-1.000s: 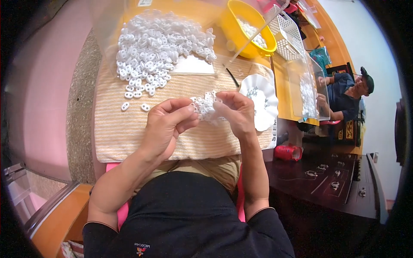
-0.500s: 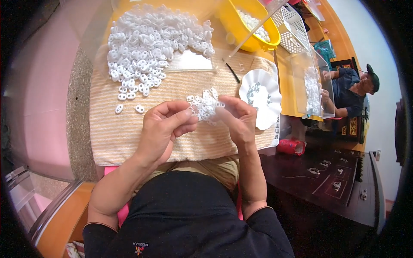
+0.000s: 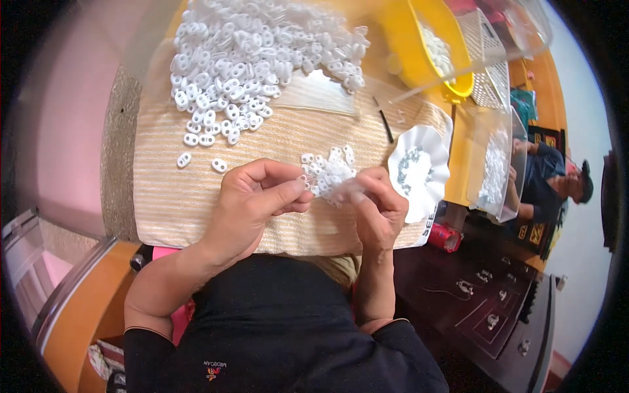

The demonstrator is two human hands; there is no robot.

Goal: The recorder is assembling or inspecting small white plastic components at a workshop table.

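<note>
I read the left hand [image 3: 249,200]: grip pressed together, thumb and forefinger pinching a small white piece [image 3: 304,179]. Right hand [image 3: 381,209]: fingertips blurred; I cannot tell its grip. At the left hand's 2 o'clock, oval two-hole pieces [image 3: 331,168] lie loosely heaped on the striped towel [image 3: 187,213].

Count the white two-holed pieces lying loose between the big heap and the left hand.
2: the left piece on the striped towel, and the right piece, closer to the left hand. The hand may hide others.

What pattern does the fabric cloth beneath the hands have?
The tan-and-white fabric cloth has narrow stripes running left to right, clearest in the head view.
</note>
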